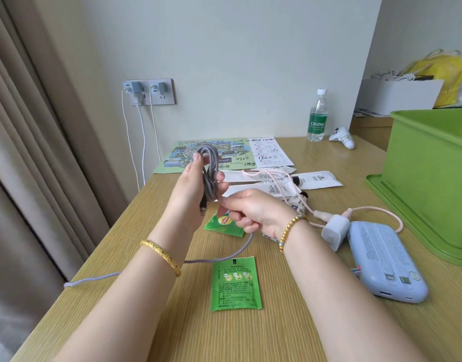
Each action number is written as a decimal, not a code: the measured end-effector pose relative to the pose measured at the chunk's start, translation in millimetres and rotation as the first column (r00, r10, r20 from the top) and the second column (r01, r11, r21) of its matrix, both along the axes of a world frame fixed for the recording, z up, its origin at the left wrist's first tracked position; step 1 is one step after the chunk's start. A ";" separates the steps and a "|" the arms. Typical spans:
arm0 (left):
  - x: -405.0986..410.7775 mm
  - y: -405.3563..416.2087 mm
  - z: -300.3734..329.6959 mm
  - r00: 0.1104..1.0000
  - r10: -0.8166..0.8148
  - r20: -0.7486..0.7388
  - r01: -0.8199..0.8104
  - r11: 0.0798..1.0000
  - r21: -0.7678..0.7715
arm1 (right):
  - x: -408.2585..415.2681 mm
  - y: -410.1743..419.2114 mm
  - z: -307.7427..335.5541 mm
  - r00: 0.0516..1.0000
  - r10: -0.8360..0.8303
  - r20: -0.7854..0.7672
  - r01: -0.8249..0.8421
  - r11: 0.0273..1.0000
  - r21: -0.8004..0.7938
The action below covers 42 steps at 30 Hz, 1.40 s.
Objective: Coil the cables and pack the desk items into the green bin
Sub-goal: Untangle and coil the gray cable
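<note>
My left hand [192,185] holds up a coil of grey braided cable [210,173] above the wooden desk [290,322]. My right hand [246,210] pinches the same cable just below the coil; its loose tail runs down across the desk to the left edge. A pale pink cable [279,178] leads to a white charger plug [334,231] beside a light blue power bank [384,259]. The green bin [431,163] stands at the right on its green lid [397,212]. Two green tea sachets [235,283] lie near my wrists.
A map sheet [224,152], white paper sleeves [318,178], a water bottle [317,116] and a white controller [343,137] lie farther back. Wall sockets [148,91] hold chargers with white cords. Curtains hang at left. A white box and a yellow bag [444,74] sit behind the bin.
</note>
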<state>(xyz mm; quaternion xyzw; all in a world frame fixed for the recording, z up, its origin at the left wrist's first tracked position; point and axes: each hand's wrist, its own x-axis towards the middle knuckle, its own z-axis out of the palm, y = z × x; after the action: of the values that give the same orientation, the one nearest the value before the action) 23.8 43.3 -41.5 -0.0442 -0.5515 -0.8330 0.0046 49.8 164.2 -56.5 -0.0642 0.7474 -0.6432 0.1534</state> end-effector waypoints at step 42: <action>5.4 -4.7 -11.5 0.934 -0.338 -0.112 0.089 0.526 -0.846 | 0.5 28.3 20.0 0.940 -0.085 -0.329 -0.072 0.896 -0.439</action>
<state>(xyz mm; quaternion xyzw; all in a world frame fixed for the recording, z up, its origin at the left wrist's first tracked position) 29.2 38.6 -53.0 -0.2188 -0.8625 -0.4540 -0.0468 50.3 192.5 -36.6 -0.2049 0.5959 -0.7765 0.0012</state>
